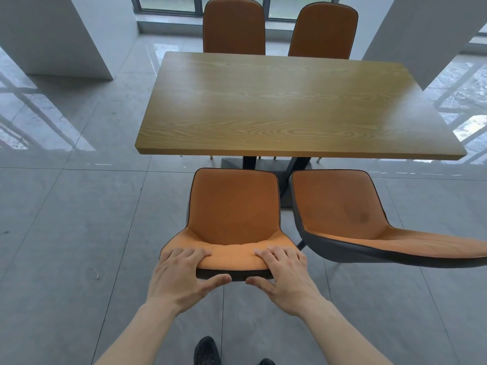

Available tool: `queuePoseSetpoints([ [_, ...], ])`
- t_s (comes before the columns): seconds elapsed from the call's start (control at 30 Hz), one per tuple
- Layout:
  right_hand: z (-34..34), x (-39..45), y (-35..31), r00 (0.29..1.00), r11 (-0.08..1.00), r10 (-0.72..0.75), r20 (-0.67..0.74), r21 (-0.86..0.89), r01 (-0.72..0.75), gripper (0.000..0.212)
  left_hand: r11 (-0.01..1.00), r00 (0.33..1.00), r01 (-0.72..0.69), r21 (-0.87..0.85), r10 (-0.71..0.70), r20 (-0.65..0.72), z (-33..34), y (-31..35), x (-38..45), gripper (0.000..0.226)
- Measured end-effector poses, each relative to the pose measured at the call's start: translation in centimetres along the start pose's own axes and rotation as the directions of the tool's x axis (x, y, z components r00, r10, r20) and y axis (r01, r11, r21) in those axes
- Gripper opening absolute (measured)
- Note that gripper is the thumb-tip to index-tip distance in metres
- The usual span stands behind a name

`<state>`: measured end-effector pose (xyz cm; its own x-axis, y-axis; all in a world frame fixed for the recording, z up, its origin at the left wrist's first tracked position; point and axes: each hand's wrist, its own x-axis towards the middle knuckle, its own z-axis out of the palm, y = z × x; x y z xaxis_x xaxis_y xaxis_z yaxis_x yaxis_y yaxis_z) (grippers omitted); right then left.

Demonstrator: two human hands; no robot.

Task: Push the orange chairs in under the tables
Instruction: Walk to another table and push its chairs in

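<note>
An orange chair point(233, 206) with a dark shell stands on the floor just in front of the wooden table point(290, 106), its seat outside the table's near edge. My left hand point(181, 272) and my right hand point(283, 270) both grip the top of its backrest, fingers over the front, thumbs behind. A second orange chair point(342, 206) stands to the right, turned at an angle and also out from the table. Two more orange chairs point(234, 25) point(324, 30) sit tucked in at the table's far side.
The table rests on a dark central pedestal point(263, 164). White pillars point(60, 35) point(427, 35) stand at the back left and right. Grey glossy tiles point(79, 219) cover the floor. My dark shoes point(207, 350) show at the bottom edge.
</note>
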<state>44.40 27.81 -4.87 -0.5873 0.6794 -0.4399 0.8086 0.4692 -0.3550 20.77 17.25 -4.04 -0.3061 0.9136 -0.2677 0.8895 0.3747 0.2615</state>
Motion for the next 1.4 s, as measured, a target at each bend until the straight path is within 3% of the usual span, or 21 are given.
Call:
queuePoseSetpoints([
  [0.6, -1.3, 1.1, 0.6, 1.0, 1.0, -0.013, 0.0, 0.006, 0.013, 0.098, 1.0, 1.0, -0.005, 0.002, 0.006, -0.022, 0.4, 0.2, 1.4, 0.1],
  [0.77, -1.6, 1.2, 0.7, 1.0, 1.0, -0.01, 0.021, -0.002, 0.01, 0.077, 1.0, 1.0, 0.007, -0.017, -0.008, -0.021, 0.5, 0.2, 1.3, 0.1],
  [0.9, -1.6, 1.0, 0.5, 1.0, 1.0, -0.001, 0.013, -0.016, 0.002, 0.098, 1.0, 1.0, 0.009, -0.013, -0.009, -0.008, 0.5, 0.2, 1.3, 0.102],
  [1.0, -1.3, 0.8, 0.3, 1.0, 1.0, 0.013, -0.029, -0.017, -0.013, 0.099, 1.0, 1.0, 0.008, -0.024, -0.008, -0.003, 0.5, 0.1, 1.4, 0.104],
  [1.23, -1.6, 0.3, -0.4, 0.998, 0.997, 0.054, -0.014, -0.062, -0.055, 0.077, 1.0, 0.999, -0.007, 0.002, 0.007, 0.041, 0.0, 0.0, 1.3, 0.102],
  [1.4, -2.4, -0.4, -1.8, 0.994, 0.992, 0.11, 0.002, -0.069, -0.11, 0.079, 1.0, 0.992, -0.03, -0.002, 0.03, 0.123, -1.5, 0.0, 1.1, 0.097],
])
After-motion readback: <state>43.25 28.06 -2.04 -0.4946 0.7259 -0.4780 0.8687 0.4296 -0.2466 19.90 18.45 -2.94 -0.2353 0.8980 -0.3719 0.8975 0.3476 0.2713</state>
